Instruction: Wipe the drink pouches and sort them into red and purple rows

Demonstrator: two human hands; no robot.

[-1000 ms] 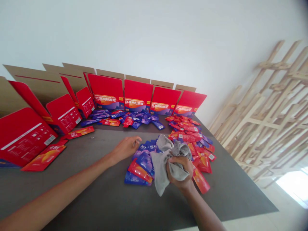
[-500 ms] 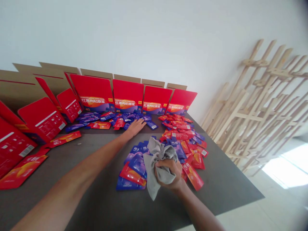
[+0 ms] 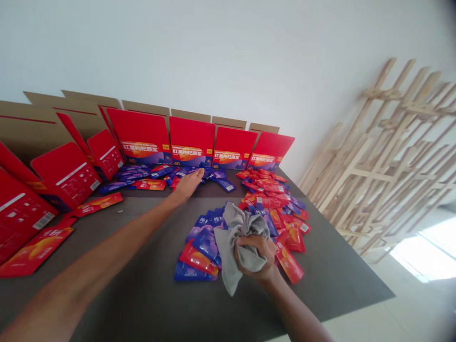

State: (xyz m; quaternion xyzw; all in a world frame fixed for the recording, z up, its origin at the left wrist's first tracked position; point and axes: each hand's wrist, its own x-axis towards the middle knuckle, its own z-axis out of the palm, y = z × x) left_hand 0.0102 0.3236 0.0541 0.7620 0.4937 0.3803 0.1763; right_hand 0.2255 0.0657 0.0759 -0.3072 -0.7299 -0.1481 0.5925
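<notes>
1. Pale wall fills the upper frame; red boxes stand along the dark tabletop.
2. Lower centre: the right grip is clenched round a grey cloth, partly hiding fanned pouches.
3. Mid-frame: the left grip reaches over a purple pile; I cannot tell whether it grasps anything.
</notes>
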